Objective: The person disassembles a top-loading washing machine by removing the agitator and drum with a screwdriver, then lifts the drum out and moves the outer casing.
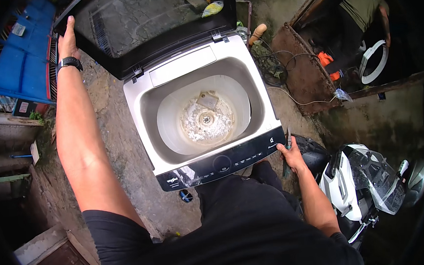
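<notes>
A top-loading washing machine body [140, 107], white with a dark control panel [223, 165], stands in front of me. Its dark see-through lid [147, 22] is raised. My left hand [68, 43] grips the lid's left edge, thumb up. At the panel's right corner is my right hand [292, 154], its thumb on the panel. The same hand holds a slim tool with a grey metal tip and green handle, seemingly pliers [288, 138]. Inside, the tub [172, 118] shows a bottom with whitish residue, a central hub [206, 118] and a squarish greyish piece [208, 100].
A white-and-black motorcycle [343, 178] stands close on my right. Beyond it, another person [362, 9] bends in a dark recess, one hand at a white ring [373, 62] near an orange object [325, 60]. Cables [278, 70] lie behind the washer; blue panels [20, 57] stand left.
</notes>
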Motion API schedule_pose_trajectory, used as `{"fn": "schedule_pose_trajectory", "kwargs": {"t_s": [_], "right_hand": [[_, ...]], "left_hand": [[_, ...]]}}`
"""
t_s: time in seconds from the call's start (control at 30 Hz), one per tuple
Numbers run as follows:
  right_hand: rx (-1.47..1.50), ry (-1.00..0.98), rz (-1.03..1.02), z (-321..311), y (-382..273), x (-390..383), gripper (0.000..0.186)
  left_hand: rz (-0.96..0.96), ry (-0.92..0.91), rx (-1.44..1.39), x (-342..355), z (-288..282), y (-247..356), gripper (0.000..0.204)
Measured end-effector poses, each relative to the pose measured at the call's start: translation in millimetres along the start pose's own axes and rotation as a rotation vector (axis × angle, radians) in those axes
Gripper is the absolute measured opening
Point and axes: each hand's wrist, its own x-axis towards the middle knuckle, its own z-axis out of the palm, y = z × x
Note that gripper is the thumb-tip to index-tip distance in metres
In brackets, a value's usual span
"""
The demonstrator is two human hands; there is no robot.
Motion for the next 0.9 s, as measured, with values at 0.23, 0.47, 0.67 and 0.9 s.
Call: {"fn": "schedule_pose_trajectory", "kwargs": {"t_s": [0.23, 0.47, 0.67, 0.9], "right_hand": [[0.010, -0.041, -0.016, 0, -2, -1, 0.058], [0.097, -0.038, 0.002, 3, -3, -4, 0.056], [0.085, -0.029, -0.019, -9, -1, 3, 0.068], [0.572, -0.239, 0.357, -19, 14, 33, 0.065]], "left_hand": [[0.173, -0.059, 0.223, -55, -21, -58, 0.095], [-0.332, -0.365, 0.468, -293, -132, -211, 0.097], [-0.780, -0.494, 0.049, -477, -206, -238, 0.077], [-0.798, -0.352, 0.081, -493, -189, -221, 0.076]]}}
